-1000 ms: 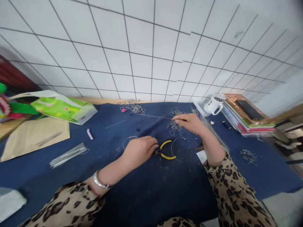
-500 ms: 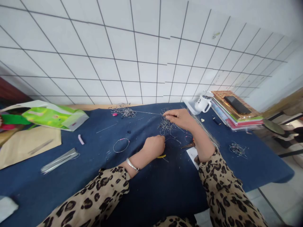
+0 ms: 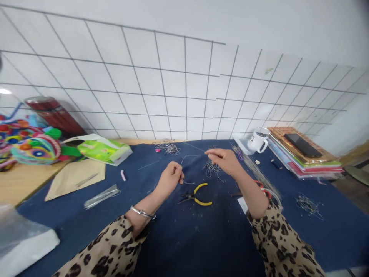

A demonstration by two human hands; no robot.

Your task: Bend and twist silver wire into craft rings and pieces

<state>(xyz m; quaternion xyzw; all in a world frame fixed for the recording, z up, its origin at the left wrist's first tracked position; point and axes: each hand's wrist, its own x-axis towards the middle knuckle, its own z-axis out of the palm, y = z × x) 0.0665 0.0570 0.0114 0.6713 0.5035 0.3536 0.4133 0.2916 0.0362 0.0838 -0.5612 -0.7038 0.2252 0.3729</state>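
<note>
My left hand (image 3: pixel 170 175) is closed in a pinch on a thin wire (image 3: pixel 188 156), which curves out to the right of the fingers. Higher and to the right, my right hand (image 3: pixel 223 159) pinches a straight thin wire (image 3: pixel 193 147) that runs up to the left from its fingertips. Just below the right hand lies a tangle of wire pieces (image 3: pixel 212 169) on the dark blue cloth (image 3: pixel 184 238). Pliers with yellow handles (image 3: pixel 201 195) rest spread apart on the cloth between my forearms. Whether the two wires join is too fine to make out.
Scissors with red handles (image 3: pixel 266 192) lie partly under my right forearm. Straight wires (image 3: pixel 263 175) extend beside it. A white mug (image 3: pixel 257 141) and stacked books (image 3: pixel 305 152) stand back right. Another wire bundle (image 3: pixel 101 196), a brown envelope (image 3: pixel 66 182) and a green bag (image 3: pixel 100 150) are left.
My left hand has moved left, away from the pliers, which now show fully. The beaded loop seen on the cloth earlier is no longer visible there. The view has shifted left and up.
</note>
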